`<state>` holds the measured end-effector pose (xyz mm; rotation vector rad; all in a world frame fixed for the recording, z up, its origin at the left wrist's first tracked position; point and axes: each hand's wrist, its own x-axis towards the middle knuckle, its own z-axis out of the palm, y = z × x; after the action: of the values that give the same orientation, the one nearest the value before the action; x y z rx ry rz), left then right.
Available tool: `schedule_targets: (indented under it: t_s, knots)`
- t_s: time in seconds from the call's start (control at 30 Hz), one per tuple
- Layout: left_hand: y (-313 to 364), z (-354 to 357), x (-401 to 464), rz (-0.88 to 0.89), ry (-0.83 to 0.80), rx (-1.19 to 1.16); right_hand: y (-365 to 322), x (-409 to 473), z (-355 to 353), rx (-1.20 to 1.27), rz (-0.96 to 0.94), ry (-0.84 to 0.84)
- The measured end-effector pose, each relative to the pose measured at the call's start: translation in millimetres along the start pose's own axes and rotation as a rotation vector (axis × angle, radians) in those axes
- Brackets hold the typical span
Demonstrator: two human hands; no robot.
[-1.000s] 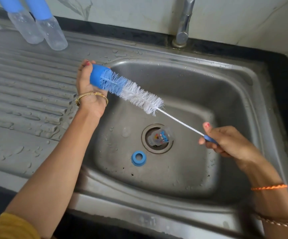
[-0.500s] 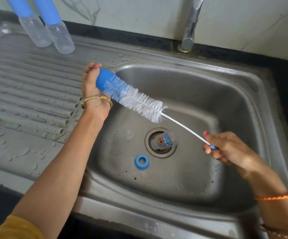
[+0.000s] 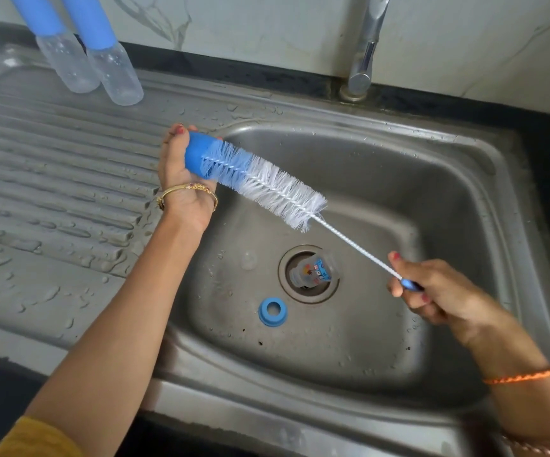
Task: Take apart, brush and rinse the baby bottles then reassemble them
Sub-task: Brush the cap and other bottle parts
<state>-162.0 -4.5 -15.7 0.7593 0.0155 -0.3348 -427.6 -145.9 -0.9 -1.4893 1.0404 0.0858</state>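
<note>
With the left hand (image 3: pixel 181 173) gripping a blue cap (image 3: pixel 198 153) over the sink (image 3: pixel 464 179) and the right hand (image 3: pixel 432 291) clamped on the brush (image 3: pixel 267 184) handle, hard scrubbing could apparently twist the wet cap loose into the basin.

Two capped baby bottles (image 3: pixel 69 57) (image 3: pixel 112 64) stand at the back of the drainboard. One bottle body (image 3: pixel 313 271) lies over the drain, one blue collar ring (image 3: pixel 272 312) beside it. One blue cap (image 3: pixel 198 155), one bottle brush (image 3: pixel 267 186), one tap (image 3: pixel 364 57), two hands (image 3: pixel 181 176) (image 3: pixel 438 295).
</note>
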Motion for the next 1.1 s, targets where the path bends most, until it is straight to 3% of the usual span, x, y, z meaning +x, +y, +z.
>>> schedule_targets:
  t_s: [0.07, 0.13, 0.23, 0.3, 0.33, 0.37, 0.47, 0.53, 0.6, 0.67, 0.73, 0.8, 0.87, 0.93, 1.03, 1.1]
  knots:
    - [-1, -3, 3, 0.013, 0.017, 0.023, 3, 2, 0, -0.002, -0.075, 0.012]
    - [-1, -6, 5, 0.018, 0.036, 0.063, 7, 4, 2, -0.108, -0.258, 0.147]
    - [-2, -5, 7, 0.025, 0.070, 0.113, 15, 10, 3, -0.580, -0.527, 0.638]
    - [-3, -3, 5, 0.016, 0.083, 0.104, 17, 7, 5, -0.646, -0.676, 0.808]
    - [-3, -2, 5, 0.015, 0.088, 0.101, 15, 5, 6, -0.619, -0.646, 0.783]
    - [-3, -3, 6, 0.014, 0.097, 0.104, 11, 3, 5, -0.515, -0.545, 0.657]
    - [3, -6, 8, 0.038, 0.095, 0.102, -4, -7, 6, -0.035, -0.026, -0.093]
    - [8, -7, 8, 0.052, 0.073, 0.092, -5, -8, 6, 0.039, 0.067, -0.246]
    - [7, -8, 9, 0.080, 0.069, 0.065, -3, -7, 8, -0.015, 0.001, -0.229]
    - [5, -4, 6, 0.120, 0.100, 0.044, 2, -2, 11, -0.069, -0.150, -0.096]
    - [4, 2, 2, 0.145, 0.131, 0.066, 9, 4, 11, -0.208, -0.386, 0.200]
    - [1, 4, 0, 0.147, 0.138, 0.095, 14, 9, 10, -0.506, -0.610, 0.583]
    - [-1, 6, -2, 0.125, 0.137, 0.106, 14, 5, 11, -0.582, -0.698, 0.755]
    - [-1, 3, 0, 0.099, 0.132, 0.112, 9, 3, 10, -0.475, -0.564, 0.687]
    - [3, -2, 6, 0.064, 0.129, 0.101, 5, 3, 11, -0.123, -0.391, 0.301]
    - [7, -4, 6, 0.030, 0.129, 0.064, 1, -1, 9, 0.040, -0.269, 0.134]
